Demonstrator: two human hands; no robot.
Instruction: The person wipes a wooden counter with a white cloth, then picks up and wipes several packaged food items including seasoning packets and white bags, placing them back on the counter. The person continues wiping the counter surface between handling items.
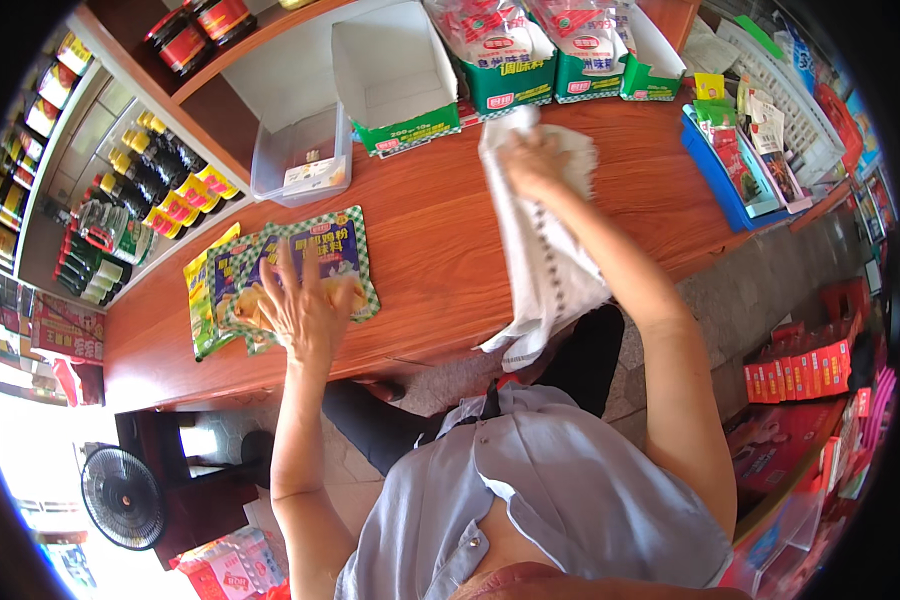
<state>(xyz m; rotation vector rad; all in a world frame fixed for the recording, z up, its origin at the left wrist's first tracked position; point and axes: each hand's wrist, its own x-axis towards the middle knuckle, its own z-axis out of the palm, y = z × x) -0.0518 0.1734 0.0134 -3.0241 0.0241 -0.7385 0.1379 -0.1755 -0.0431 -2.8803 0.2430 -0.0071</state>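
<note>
On the reddish wooden counter (427, 247), my right hand (532, 156) presses on a white cloth (547, 247), whose lower end hangs over the front edge. The hand is somewhat blurred. My left hand (304, 300) is spread, fingers apart, over several blue seasoning packets with green checked borders (337, 247); whether it touches them is hard to tell. A yellow and green packet (202, 300) lies partly under them at the left. Behind the cloth stands a green carton of seasoning bags (506, 75).
An empty green and white carton (405, 127) and a clear plastic bin (300, 165) stand at the back. A blue tray of packets (720, 180) sits at the right end. Shelves of sauce bottles (157, 172) rise at left; a black fan (124, 497) is lower left.
</note>
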